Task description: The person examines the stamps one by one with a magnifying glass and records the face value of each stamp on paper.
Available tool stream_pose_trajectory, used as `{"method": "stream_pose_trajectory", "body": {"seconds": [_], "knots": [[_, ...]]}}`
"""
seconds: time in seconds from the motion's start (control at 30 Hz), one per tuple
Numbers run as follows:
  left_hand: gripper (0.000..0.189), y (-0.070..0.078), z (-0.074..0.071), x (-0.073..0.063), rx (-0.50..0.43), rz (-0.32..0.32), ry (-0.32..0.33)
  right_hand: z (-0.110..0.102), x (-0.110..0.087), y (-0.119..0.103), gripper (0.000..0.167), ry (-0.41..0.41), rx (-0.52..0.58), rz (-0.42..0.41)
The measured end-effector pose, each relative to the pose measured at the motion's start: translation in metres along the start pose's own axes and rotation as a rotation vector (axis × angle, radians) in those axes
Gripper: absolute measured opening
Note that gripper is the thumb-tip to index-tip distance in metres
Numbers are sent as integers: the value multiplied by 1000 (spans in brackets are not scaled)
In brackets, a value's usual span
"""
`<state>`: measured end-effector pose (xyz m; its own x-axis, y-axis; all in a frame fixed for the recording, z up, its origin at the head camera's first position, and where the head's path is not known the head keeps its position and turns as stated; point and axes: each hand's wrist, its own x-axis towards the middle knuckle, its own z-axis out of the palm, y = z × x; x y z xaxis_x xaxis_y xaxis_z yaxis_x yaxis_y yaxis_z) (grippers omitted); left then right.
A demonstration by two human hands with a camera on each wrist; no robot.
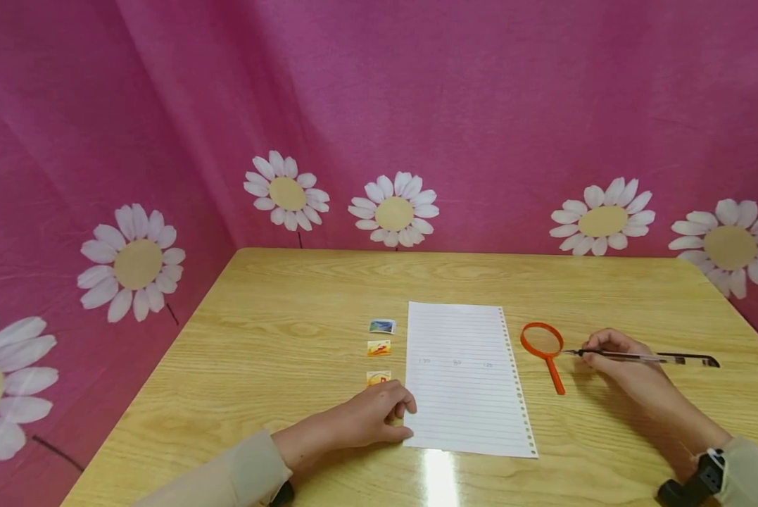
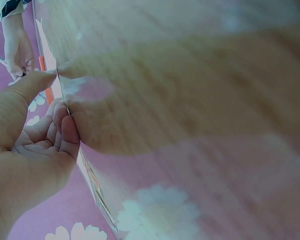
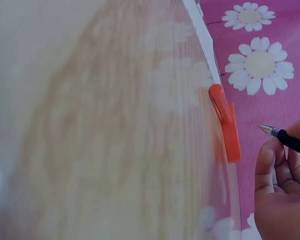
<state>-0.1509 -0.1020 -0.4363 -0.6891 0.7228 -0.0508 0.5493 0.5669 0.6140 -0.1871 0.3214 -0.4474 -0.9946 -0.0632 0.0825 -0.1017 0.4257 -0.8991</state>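
Note:
A pen [image 1: 670,358] with a black grip and a clear barrel is pinched between the thumb and fingers of my right hand [image 1: 628,370]. Its bare nib points left, beside an orange magnifying glass [image 1: 555,377] lying on the table. My left hand [image 1: 375,412] rests at the lower left edge of a lined sheet of paper [image 1: 464,408], thumb and loosely bent fingers touching it. Faint writing runs in a row across the sheet, too small to read. Left of it are a blue-green stamp [image 1: 382,326], a yellow-red stamp [image 1: 379,348] and another yellow stamp [image 1: 379,374], partly covered by my left hand.
The wooden table [image 1: 277,317] has a light glossy top, with a bright reflection below the sheet. A pink cloth [image 1: 480,105] printed with white daisies hangs behind the table and along its left side. Punched holes line the paper's right edge.

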Motion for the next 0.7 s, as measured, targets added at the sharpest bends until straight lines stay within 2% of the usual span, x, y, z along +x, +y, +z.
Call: {"method": "stream_pose_trajectory", "body": {"seconds": [0.13, 0.3, 0.43, 0.53, 0.7], "knots": [[23, 0, 1, 0, 5, 4, 2, -6, -2, 3, 4, 7, 20, -6], [23, 0, 1, 0, -4, 0, -1, -12, -3, 5, 10, 13, 60, -17], [23, 0, 1, 0, -7, -2, -1, -16, -3, 5, 6, 18, 52, 13], [23, 0, 1, 0, -6, 2, -1, -19, -4, 7, 4, 5, 66, 3], [23, 0, 1, 0, -11, 7, -1, -23, -4, 8, 20, -17, 32, -27]]}}
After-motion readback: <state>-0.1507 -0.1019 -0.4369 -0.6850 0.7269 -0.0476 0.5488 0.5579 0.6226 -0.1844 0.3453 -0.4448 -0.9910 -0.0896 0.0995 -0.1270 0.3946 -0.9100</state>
